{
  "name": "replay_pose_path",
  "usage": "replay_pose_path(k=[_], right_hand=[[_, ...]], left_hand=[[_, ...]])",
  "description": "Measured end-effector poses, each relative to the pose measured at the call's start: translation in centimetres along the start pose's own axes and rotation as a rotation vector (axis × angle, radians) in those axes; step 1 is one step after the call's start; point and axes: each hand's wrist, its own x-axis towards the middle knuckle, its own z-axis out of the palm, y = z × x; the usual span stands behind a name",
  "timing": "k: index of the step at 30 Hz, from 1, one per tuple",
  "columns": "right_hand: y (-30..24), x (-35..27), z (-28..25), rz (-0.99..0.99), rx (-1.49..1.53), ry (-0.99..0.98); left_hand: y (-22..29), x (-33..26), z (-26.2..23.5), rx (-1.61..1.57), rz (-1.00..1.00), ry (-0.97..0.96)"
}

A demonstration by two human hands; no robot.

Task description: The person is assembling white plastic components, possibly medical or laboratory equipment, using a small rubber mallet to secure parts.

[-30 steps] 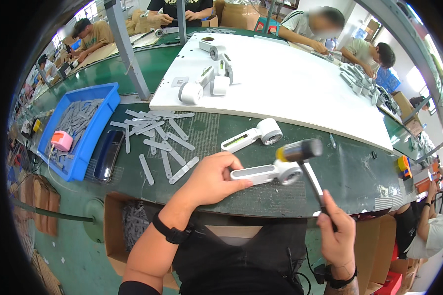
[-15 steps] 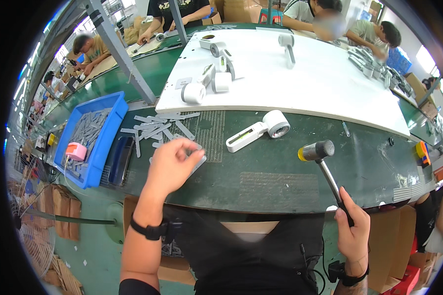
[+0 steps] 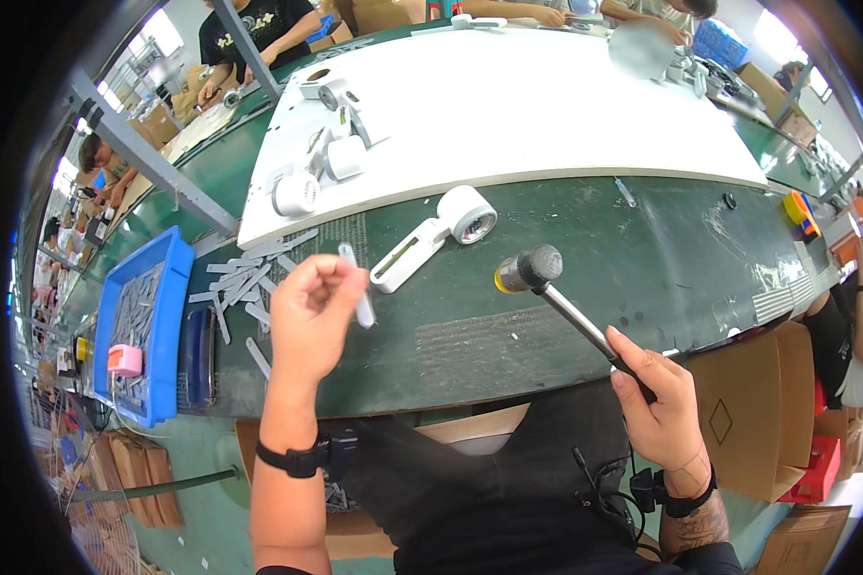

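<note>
My left hand (image 3: pixel 312 311) holds a thin grey plastic strip (image 3: pixel 357 285) upright over the dark green bench (image 3: pixel 547 316). Just right of it lies a white handle-shaped part with a round head (image 3: pixel 436 235). My right hand (image 3: pixel 657 398) grips the black handle of a small mallet (image 3: pixel 532 270), its head raised above the bench. Several more grey strips (image 3: pixel 244 278) lie scattered left of my left hand.
A blue bin (image 3: pixel 168 316) of grey strips stands at the left, with a pink tape roll (image 3: pixel 125 359) in it. A white board (image 3: pixel 518 105) behind carries several white parts (image 3: pixel 321 163). Other people work along the far side. Cardboard boxes (image 3: pixel 753 412) stand at right.
My left hand let go of the white handle part, reached to the strip pile and lifted one strip. The mallet stays raised in my right hand.
</note>
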Motion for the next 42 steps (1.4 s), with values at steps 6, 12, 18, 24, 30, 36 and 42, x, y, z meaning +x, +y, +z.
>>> replay_pose_path(k=[6,12,18,24,30,36,42], right_hand=[[1.1,-1.1,-0.1,0.077,0.008,0.021],[1.7,-1.0,-0.2,0.088,-0.034,-0.001],[2.7,-0.4,0.1,0.085,-0.044,0.017],[3.0,0.3,-0.4,0.092,-0.008,-0.002],[2.0,2.8,-0.7,0.053,0.036,0.04],[0.1,6.4,0.2,0.049,0.021,0.031],[-1.2,8.5,1.9,-0.001,0.03,0.001]], left_hand=[[1.8,4.0,4.8,0.255,0.054,-0.027],[-0.9,4.3,5.9,0.427,0.139,0.036],[-0.8,4.5,6.8,0.429,0.125,0.095],[-1.4,4.8,7.6,0.587,0.242,0.124],[-1.6,4.5,7.4,0.506,0.28,0.103],[-1.9,4.0,7.4,0.268,-0.046,0.116],[-2.3,4.1,7.1,0.321,0.165,0.087]])
